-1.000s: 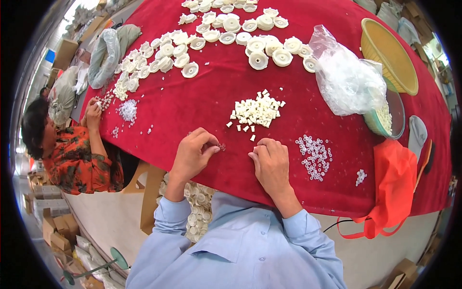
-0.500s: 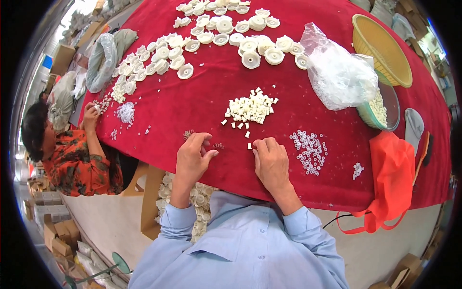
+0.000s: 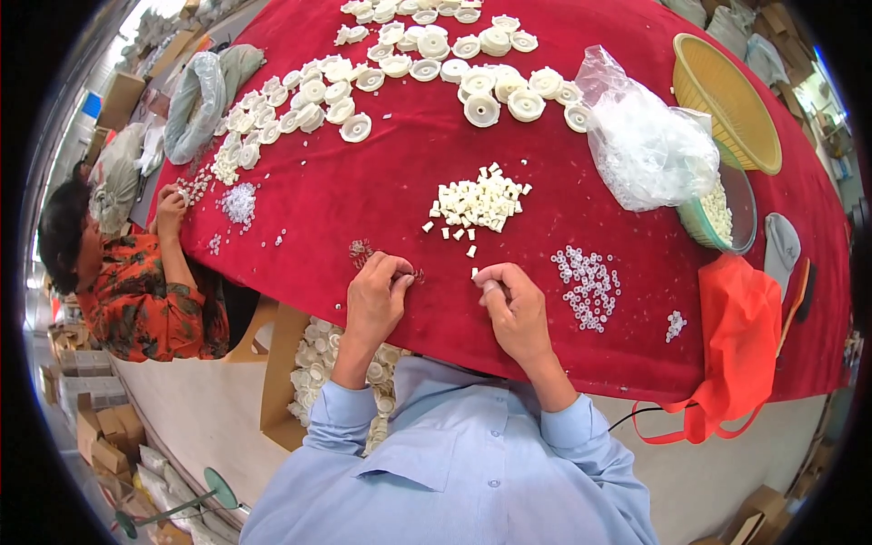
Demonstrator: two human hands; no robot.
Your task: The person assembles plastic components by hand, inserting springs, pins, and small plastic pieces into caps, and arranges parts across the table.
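My left hand (image 3: pixel 375 298) is low over the red cloth, thumb and forefinger drawn together beside small brownish wire pieces that look like springs (image 3: pixel 418 276). More of these springs (image 3: pixel 361 250) lie just beyond its knuckles. Opposite it, my right hand (image 3: pixel 515 311) has curled fingers with thumb and forefinger pressed together. A small cream spool-shaped piece (image 3: pixel 474 272) shows at those fingertips; I cannot tell if it is gripped or lies on the cloth. Farther out sits a heap of the same cream pieces (image 3: pixel 480 197). Small translucent white rings (image 3: pixel 589 286) are scattered right of my right hand.
Many round white plastic parts (image 3: pixel 481 109) spread across the far cloth. On the right are a plastic bag (image 3: pixel 649 154), a yellow basket (image 3: pixel 727 100), a bowl (image 3: pixel 747 213) and a red bag (image 3: pixel 738 327). A co-worker (image 3: pixel 150 295) sits at the left edge.
My left thumb and forefinger have closed together near the springs. My right fingers have curled in more, partly covering the small cream piece. The whole view has shifted slightly.
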